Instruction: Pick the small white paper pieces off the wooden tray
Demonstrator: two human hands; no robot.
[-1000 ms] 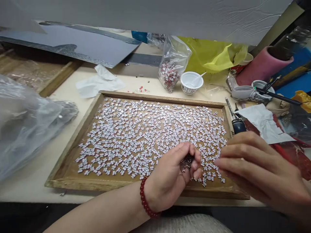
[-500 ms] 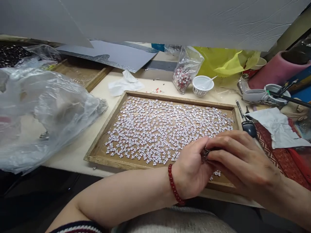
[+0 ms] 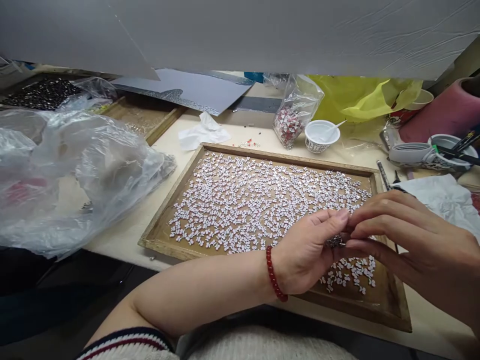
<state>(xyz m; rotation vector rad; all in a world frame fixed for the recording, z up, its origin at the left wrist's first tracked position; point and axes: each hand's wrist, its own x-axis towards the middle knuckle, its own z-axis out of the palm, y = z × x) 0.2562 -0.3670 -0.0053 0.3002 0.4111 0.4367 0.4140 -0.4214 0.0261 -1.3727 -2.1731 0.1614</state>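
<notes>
My left hand (image 3: pixel 305 252), with a red bead bracelet (image 3: pixel 273 275) on its wrist, is cupped around a small cluster of dark, shiny metallic pieces (image 3: pixel 335 241). Their exact kind is too small to tell. My right hand (image 3: pixel 416 235) meets it from the right, thumb and fingertips pinched together at the cluster; what they grip is hidden. Both hands are above the right part of a wooden tray (image 3: pixel 165 248). Many small white butterfly- or bow-shaped pieces (image 3: pixel 240 200) lie spread across its bottom.
Behind the tray stand a clear bag of red and white pieces (image 3: pixel 288 124) and a white cup (image 3: pixel 321 137) with a spoon. Crumpled plastic (image 3: pixel 108 165) covers the left side. Tissues (image 3: pixel 444 197) and a pink roll (image 3: pixel 442 112) are at right. A grey panel (image 3: pixel 262 35) overhangs the back.
The view has shifted, so the tray sits slightly further right. My right hand has drawn a little away from my left palm, its fingers straighter, and more of the tray's lower right shows.
</notes>
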